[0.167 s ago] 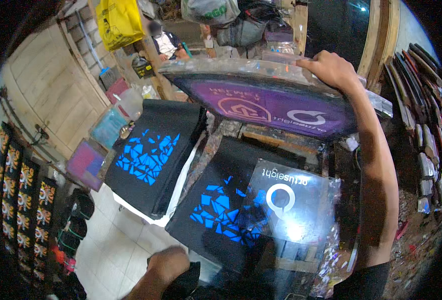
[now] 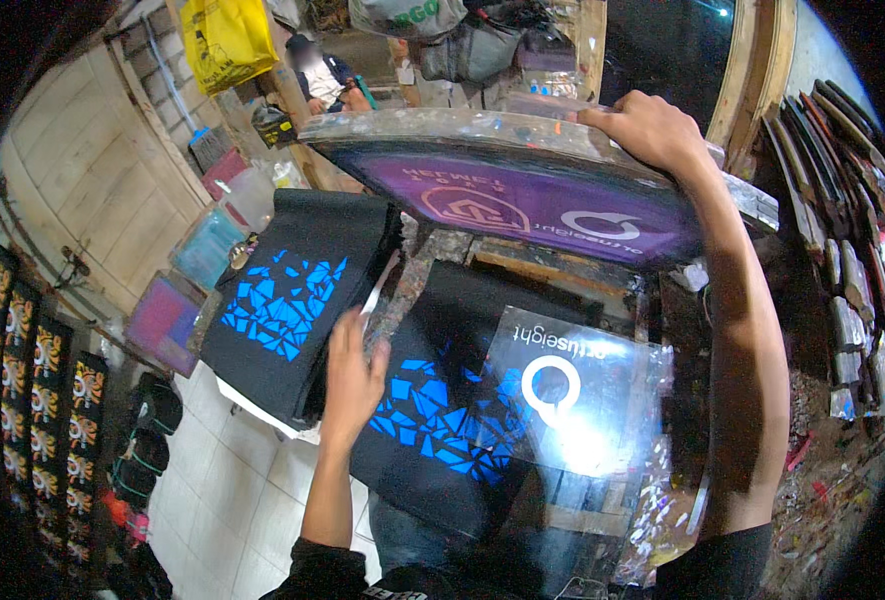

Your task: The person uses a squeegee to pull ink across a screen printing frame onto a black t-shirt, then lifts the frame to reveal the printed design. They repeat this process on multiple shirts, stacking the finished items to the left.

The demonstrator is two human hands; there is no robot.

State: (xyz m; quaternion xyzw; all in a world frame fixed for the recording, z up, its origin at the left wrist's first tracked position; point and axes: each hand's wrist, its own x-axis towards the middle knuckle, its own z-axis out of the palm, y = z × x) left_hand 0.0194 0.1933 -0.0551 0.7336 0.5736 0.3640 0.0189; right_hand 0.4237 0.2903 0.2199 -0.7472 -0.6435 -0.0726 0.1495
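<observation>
My right hand is closed over the upper wooden edge of a tilted screen-printing frame with purple mesh and pale lettering. Below the frame lies a black fabric piece printed with blue shards. A clear plastic sheet with a white ring logo overlaps its right part. My left hand hovers with fingers stretched between this piece and a stack of black fabric on the left, whose top piece bears the same blue print. Whether my left fingertips touch any fabric I cannot tell.
Black pieces with orange prints hang at the far left. More wooden frames lean together at the right. A yellow bag hangs at the back, near a seated person. Paint flecks cover the bench's right side.
My left hand has risen from the lower edge to between the two black fabric areas, and its fingers have straightened. My right hand keeps its hold on the frame. The view has shifted slightly.
</observation>
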